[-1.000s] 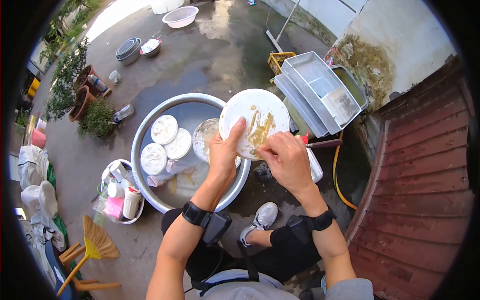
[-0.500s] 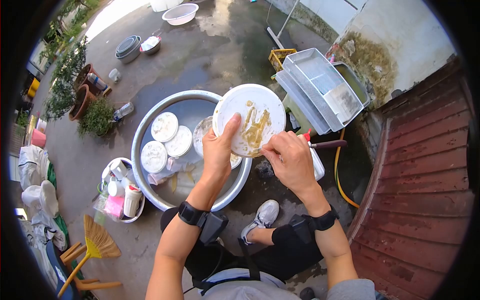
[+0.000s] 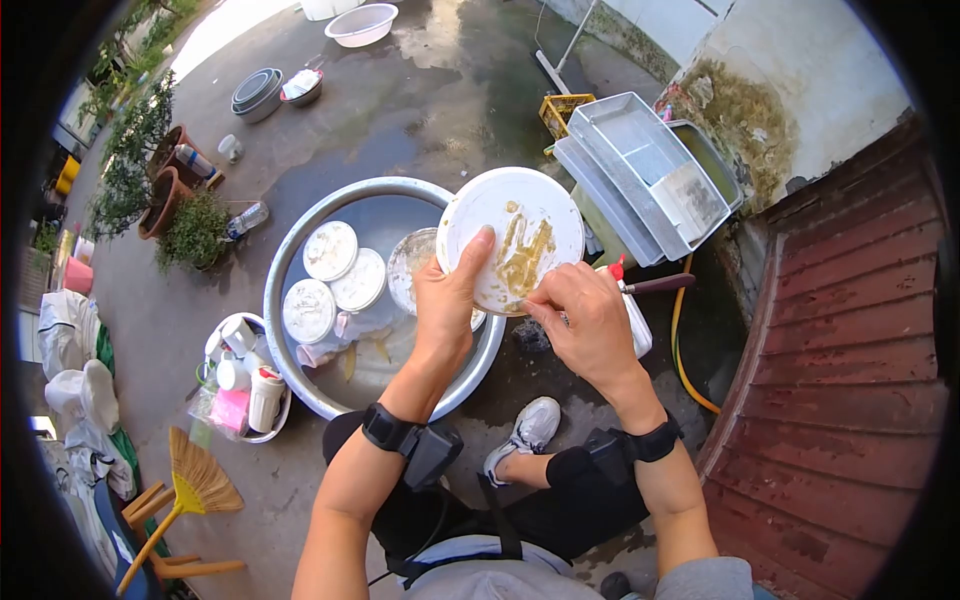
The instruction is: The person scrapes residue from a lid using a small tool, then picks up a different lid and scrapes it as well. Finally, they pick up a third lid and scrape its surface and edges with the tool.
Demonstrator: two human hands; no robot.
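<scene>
My left hand (image 3: 450,305) grips a round white plastic lid (image 3: 475,215) by its left side, thumb on the face. Brownish-yellow residue is smeared over the lid's middle and lower part. At the lower right rim, the fingers of my right hand (image 3: 578,318) are pinched together; whatever they hold is hidden or too small to make out. Below the lid stands a large metal basin (image 3: 283,350) of water, with several more white lids (image 3: 331,251) in it, some stained. Just beyond my right hand shows a dark handle (image 3: 660,284), its other end hidden.
A white tub of cups and bottles (image 3: 284,412) stands left of the basin. Stacked plastic trays (image 3: 640,180) are at the right, near a white bottle with a red top (image 3: 637,325) and a yellow hose (image 3: 681,370). A broom (image 3: 200,475) leans at lower left.
The lid and both hands have shifted slightly to the right together. My right fingers remain pinched at the lid's lower rim, and the left grip is the same.
</scene>
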